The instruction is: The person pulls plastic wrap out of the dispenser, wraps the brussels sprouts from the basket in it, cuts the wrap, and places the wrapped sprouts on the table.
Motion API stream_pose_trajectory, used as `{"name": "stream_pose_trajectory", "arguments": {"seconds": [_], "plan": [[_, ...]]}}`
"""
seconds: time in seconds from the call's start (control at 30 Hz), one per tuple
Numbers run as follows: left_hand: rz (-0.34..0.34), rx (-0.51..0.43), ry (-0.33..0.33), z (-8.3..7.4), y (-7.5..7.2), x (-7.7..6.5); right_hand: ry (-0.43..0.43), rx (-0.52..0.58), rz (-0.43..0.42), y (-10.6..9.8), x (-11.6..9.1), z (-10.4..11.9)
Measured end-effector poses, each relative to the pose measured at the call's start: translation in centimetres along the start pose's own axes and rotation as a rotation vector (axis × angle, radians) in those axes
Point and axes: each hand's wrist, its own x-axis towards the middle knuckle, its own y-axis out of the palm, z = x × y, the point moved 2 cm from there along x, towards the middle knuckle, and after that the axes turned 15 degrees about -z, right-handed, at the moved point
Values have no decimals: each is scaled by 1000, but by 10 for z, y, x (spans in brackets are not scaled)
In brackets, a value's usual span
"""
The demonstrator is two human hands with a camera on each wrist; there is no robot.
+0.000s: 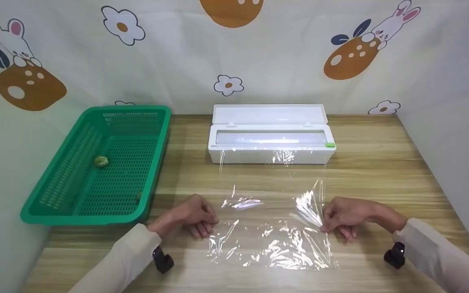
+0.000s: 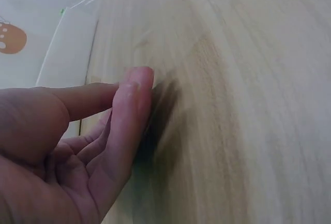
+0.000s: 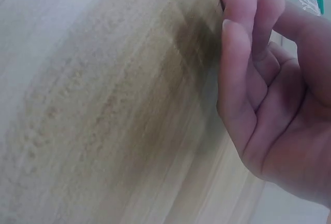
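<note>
A sheet of clear plastic wrap stretches over the tabletop toward the person, running out from the white wrap dispenser, whose lid stands up. At the sheet's left edge, my left hand pinches the film between thumb and forefinger. Across from it my right hand pinches the right edge, where the film gathers in creases. The left wrist view shows the left thumb and forefinger pressed together. In the right wrist view the right hand's other fingers curl loosely beside the table surface.
A green plastic basket stands at the left with a small pale-green round item in it and another partly hidden by its wall. On the dispenser's right end sits a green slider. A patterned curtain hangs behind the wooden table.
</note>
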Motion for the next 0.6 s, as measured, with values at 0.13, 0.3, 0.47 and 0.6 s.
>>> {"name": "stream_pose_trajectory", "arguments": {"seconds": [0.13,0.3,0.47,0.6], "plan": [[24,28,-14,1,-1,-1,52,-74,15,-5,-5,0],[12,41,-13,-3,-7,2,111,-85,-7,-14,-11,2],[-90,-23,32,-8,-10,11,120,-1,-103,-18,-6,5],[-102,-68,58,-5,-8,16,88,48,-169,-18,1,6]]}}
